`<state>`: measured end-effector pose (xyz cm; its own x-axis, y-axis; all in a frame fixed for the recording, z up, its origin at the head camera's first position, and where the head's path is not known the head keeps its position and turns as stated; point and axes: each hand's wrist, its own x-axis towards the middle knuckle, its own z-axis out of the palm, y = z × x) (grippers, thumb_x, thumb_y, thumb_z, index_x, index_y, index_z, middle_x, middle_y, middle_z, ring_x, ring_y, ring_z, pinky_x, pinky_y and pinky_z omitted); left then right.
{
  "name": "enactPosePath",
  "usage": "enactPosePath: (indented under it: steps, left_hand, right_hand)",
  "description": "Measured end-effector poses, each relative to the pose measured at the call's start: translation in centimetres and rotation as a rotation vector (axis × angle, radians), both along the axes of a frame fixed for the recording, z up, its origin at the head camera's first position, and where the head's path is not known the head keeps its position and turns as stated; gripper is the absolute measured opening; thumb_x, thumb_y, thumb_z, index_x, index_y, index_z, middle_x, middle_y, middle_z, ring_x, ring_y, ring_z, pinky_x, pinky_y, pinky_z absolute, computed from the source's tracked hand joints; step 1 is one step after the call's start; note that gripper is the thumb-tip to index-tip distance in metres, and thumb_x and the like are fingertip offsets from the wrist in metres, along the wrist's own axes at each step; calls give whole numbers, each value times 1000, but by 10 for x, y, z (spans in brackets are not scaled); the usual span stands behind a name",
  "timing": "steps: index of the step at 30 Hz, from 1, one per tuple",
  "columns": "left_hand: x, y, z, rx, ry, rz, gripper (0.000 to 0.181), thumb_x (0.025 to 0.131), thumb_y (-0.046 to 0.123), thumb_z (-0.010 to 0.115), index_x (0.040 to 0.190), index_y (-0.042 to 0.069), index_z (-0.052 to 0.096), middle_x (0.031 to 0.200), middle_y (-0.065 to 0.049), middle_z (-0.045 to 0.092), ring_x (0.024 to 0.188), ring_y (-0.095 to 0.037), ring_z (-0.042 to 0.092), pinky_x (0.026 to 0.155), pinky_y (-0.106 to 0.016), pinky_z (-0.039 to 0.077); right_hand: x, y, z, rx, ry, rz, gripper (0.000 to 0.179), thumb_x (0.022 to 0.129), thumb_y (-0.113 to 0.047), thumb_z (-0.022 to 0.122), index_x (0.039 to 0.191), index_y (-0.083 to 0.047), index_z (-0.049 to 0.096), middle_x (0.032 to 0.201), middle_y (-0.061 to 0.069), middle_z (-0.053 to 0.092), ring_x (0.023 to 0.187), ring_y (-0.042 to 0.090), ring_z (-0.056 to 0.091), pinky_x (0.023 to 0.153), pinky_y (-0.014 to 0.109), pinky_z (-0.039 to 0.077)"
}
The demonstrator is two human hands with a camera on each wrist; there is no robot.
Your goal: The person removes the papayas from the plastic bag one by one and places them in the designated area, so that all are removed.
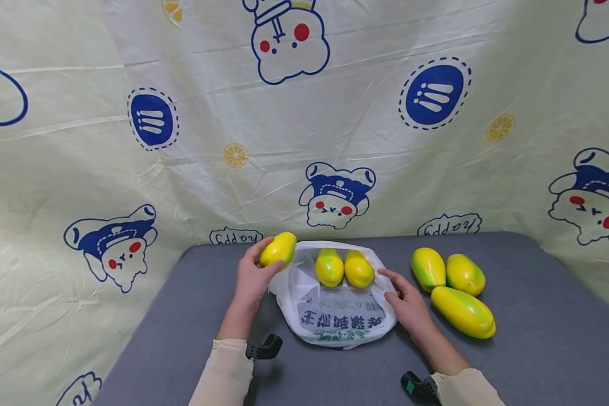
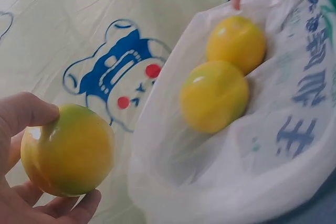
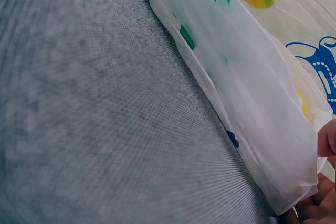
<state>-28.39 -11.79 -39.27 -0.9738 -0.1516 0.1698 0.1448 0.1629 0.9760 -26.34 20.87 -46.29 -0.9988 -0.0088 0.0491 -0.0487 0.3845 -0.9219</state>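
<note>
Thumb and fingers of my left hand (image 1: 254, 274) grip a yellow-green papaya (image 1: 278, 250), raised at the left rim of a white plastic bag (image 1: 290, 307). In the left wrist view this papaya (image 2: 71, 150) is apart from the bag, and the fingertips curl beneath it. The bag lies on the table with its mouth spread wide, showing printed dark characters and green leaves. Two papayas (image 1: 330, 268) sit side by side inside, toward the back. At the bag's right edge, my right hand (image 1: 408, 304) pinches the plastic; the right wrist view shows its fingers (image 3: 326, 139) at the bag's side.
Three more papayas (image 1: 463, 312) lie grouped on the grey table (image 1: 345, 375), right of the bag and beyond the right hand. A pale sheet (image 1: 345, 129) printed with cartoon bears and orange slices hangs behind the table. Each wrist wears a black band (image 1: 265, 347).
</note>
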Motion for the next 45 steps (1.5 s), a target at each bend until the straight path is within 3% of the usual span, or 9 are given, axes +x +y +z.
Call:
enactPosePath:
  steps: [6,11,21,31,37,45]
  left_hand:
    - [-2,-24,-1,41,-31,48,58,88,7,71,142,21,55,151,-9,45,128,-32,47,106,-46,46]
    - [-4,-32,-6,66,-73,78,59,90,9,68,145,22,51,149,-11,45,128,-32,45,106,-46,43]
    - [-16,-52,-31,98,-81,195,61,92,7,66,148,16,47,154,-13,40,129,-35,42,111,-50,42]
    - [-18,-72,-44,24,-130,264,62,92,5,64,150,13,44,158,-15,35,138,-35,36,117,-53,34]
    - [-19,-74,-48,-71,-142,249,63,91,3,62,151,10,43,155,-19,34,135,-36,37,114,-55,36]
    - [-18,-76,-54,-108,-161,253,64,90,1,60,151,8,41,154,-20,34,135,-37,37,115,-56,34]
  right_hand:
    - [-1,-2,-2,11,6,-3,52,99,-7,46,150,-17,44,161,14,35,144,35,34,120,59,26]
    - [0,-3,-1,15,4,-2,52,99,-7,46,150,-17,44,160,15,36,141,35,36,120,58,27]
    - [1,0,1,23,-2,0,51,100,-8,46,150,-16,43,161,14,35,148,36,30,122,60,22]
    - [2,-2,3,33,-11,7,51,99,-8,46,150,-16,44,162,15,34,147,36,31,122,60,23]
    - [3,-3,4,33,-14,6,51,99,-7,46,149,-16,44,162,15,33,147,36,30,122,60,23]
    - [2,-2,3,32,-6,16,51,99,-7,46,149,-15,44,162,15,33,147,36,30,121,61,23]
